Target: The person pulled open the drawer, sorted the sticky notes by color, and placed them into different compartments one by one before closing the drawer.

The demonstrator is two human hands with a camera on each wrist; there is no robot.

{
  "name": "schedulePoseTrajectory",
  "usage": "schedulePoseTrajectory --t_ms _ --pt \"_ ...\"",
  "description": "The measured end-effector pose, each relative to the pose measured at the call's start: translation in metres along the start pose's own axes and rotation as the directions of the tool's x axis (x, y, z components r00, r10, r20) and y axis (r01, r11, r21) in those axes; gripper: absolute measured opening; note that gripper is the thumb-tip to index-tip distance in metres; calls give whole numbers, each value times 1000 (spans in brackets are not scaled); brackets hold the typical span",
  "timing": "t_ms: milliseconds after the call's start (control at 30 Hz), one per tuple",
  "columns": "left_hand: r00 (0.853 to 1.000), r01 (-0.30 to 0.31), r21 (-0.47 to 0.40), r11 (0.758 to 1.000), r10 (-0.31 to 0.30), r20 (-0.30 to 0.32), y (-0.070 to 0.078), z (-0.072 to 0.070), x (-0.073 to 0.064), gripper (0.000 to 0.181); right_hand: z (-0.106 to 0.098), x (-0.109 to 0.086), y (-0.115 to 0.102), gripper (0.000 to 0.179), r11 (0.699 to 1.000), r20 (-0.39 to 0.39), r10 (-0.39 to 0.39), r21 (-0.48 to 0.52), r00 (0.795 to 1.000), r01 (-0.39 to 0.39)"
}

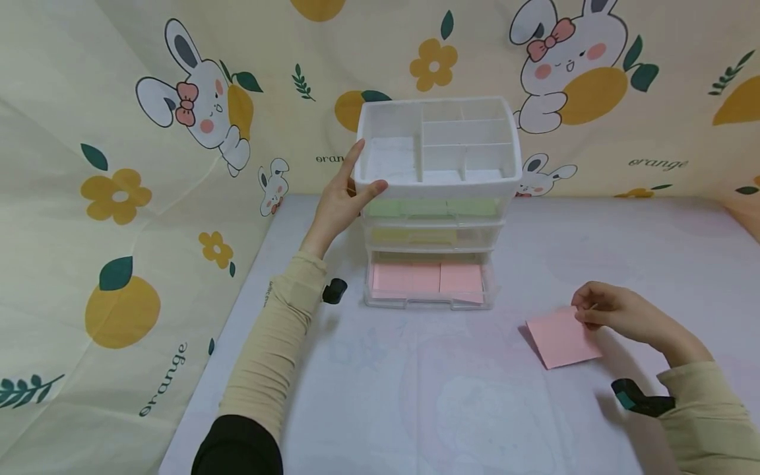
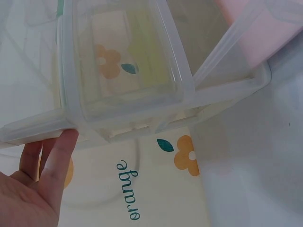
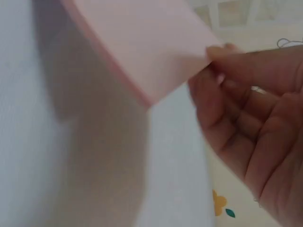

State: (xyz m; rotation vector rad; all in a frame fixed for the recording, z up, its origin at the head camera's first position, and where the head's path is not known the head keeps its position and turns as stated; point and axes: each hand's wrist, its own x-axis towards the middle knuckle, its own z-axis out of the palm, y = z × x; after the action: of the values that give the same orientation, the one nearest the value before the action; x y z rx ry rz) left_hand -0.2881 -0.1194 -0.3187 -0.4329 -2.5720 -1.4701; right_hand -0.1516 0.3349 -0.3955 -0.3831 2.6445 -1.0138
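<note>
A white storage box with clear drawers (image 1: 439,190) stands at the back of the table. My left hand (image 1: 337,212) grips the left front corner of its top tray, thumb on the front rim; in the left wrist view its fingers (image 2: 59,163) reach under the rim. The bottom drawer (image 1: 429,305) is pulled out and holds pink pads (image 1: 406,277). Green pads (image 1: 415,208) and yellow pads (image 1: 410,236) show through the closed drawers above. Off to the right, my right hand (image 1: 623,318) pinches a pink sticky note pad (image 3: 142,47) by one corner, tilted above the table.
The box's top tray (image 1: 392,158) is divided into several compartments. Behind the box hangs a cream cloth (image 1: 368,53) printed with rabbits and oranges. A pale cloth covers the table (image 1: 451,389). Black wrist devices (image 1: 641,398) stick out from both sleeves.
</note>
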Motion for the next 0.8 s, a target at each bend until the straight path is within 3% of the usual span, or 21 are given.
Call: schedulePoseTrajectory --t_ms 200,467,667,800 --pt "1000 0 3 1000 0 -1 0 0 0 74 0 3 -6 11 985 -66 -73 152 995 82" --pt "1000 -10 5 1000 10 -4 2 0 0 74 2 14 -22 12 970 -192 -126 180 973 161" --pt "1000 -5 1 1000 5 -2 2 0 -1 74 6 27 -40 13 952 -305 -111 241 946 189" --pt "1000 2 -2 1000 -2 1 2 0 -1 74 11 38 -55 12 910 -373 -135 320 918 264"
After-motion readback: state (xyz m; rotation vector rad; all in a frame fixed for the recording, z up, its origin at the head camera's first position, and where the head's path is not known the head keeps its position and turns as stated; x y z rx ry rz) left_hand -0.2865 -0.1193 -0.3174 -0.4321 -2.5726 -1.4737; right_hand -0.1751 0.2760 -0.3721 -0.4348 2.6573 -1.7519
